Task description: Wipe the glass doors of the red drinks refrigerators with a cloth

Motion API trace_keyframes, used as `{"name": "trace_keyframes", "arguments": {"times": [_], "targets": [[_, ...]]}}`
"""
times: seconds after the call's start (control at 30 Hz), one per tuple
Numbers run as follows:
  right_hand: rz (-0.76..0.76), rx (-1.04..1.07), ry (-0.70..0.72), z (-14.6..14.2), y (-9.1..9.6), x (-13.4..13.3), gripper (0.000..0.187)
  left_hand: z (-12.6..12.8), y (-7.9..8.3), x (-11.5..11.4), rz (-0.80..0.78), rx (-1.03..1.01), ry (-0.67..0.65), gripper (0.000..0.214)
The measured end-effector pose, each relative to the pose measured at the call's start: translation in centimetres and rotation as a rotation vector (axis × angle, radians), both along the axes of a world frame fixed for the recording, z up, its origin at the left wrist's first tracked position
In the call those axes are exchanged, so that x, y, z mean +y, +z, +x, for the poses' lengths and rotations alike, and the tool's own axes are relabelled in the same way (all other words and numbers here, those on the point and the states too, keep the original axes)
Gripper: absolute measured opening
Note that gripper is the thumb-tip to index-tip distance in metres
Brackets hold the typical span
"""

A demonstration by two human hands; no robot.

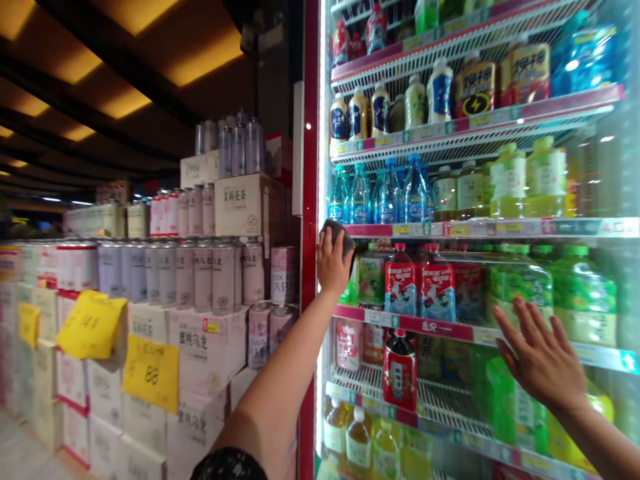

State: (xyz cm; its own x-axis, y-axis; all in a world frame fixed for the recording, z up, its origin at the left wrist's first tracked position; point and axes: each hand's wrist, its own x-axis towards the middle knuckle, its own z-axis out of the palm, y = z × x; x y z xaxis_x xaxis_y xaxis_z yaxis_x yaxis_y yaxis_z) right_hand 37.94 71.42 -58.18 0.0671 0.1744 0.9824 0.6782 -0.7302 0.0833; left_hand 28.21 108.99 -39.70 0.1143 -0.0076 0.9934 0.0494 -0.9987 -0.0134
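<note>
My left hand [334, 261] reaches up to the left edge of a drinks cooler, just below a shelf's price rail. A dark grey cloth [342, 237] is under its fingers, pressed against the red door frame [311, 200]. My right hand [545, 357] is raised on the right with fingers spread and nothing in it. Behind it stand large green-capped bottles [584, 293] on a shelf. Whether the palm touches a glass surface I cannot tell. Red drink pouches [400, 283] hang or stand on the shelf between my hands.
Several cooler shelves hold bottles, including blue water bottles [389, 193] and a dark bottle with a red label [400, 373]. On the left, stacked drink cartons [205, 347] carry rows of tall cans [203, 273]. Yellow price signs [150, 373] hang on the cartons.
</note>
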Motion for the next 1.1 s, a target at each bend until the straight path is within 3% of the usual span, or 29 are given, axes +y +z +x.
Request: {"name": "trace_keyframes", "arguments": {"times": [0.07,0.13,0.23,0.3,0.43,0.5,0.57,0.7,0.77,0.83,0.97,1.03,1.1], "targets": [[0.006,0.003,0.008,0.0,0.0,0.0,0.064,-0.7,-1.1,1.6,-0.064,-0.046,0.022,0.054],[0.012,0.009,0.016,-0.1,0.0,0.0,0.064,-1.4,-3.3,2.7,-0.117,-0.065,0.056,0.055],[0.023,0.027,0.036,-0.4,0.0,0.0,0.063,-2.0,-5.5,3.4,-0.099,-0.028,0.079,0.054],[0.039,0.034,0.051,-0.6,0.1,0.1,0.062,-2.0,-4.8,3.8,-0.064,0.008,0.073,0.054],[0.069,0.048,0.053,-1.1,0.2,0.4,0.060,-1.2,-1.3,4.8,-0.148,-0.007,0.078,0.054],[0.076,0.051,0.053,-1.2,0.2,0.5,0.060,-1.2,-1.4,5.3,-0.189,-0.040,0.068,0.055],[0.080,0.051,0.054,-1.2,0.2,0.4,0.060,-1.6,-3.7,5.7,-0.177,-0.054,0.045,0.055],[0.065,0.059,0.043,-1.3,0.2,0.2,0.065,-3.1,-10.6,6.4,-0.127,-0.003,0.029,0.054],[0.058,0.060,0.048,-1.4,0.3,0.1,0.065,-3.6,-11.7,6.5,-0.125,0.028,0.029,0.055],[0.059,0.062,0.055,-1.6,0.5,0.1,0.065,-3.4,-10.3,6.4,-0.140,0.031,0.035,0.055],[0.080,0.080,0.071,-2.2,0.7,0.4,0.063,-2.2,-5.1,6.0,-0.156,0.000,0.037,0.056],[0.101,0.087,0.081,-2.3,0.7,0.6,0.061,-1.9,-4.9,5.8,-0.146,-0.018,0.030,0.055],[0.124,0.089,0.093,-2.4,0.7,0.9,0.060,-2.2,-7.3,5.7,-0.135,-0.031,0.023,0.054]]}}
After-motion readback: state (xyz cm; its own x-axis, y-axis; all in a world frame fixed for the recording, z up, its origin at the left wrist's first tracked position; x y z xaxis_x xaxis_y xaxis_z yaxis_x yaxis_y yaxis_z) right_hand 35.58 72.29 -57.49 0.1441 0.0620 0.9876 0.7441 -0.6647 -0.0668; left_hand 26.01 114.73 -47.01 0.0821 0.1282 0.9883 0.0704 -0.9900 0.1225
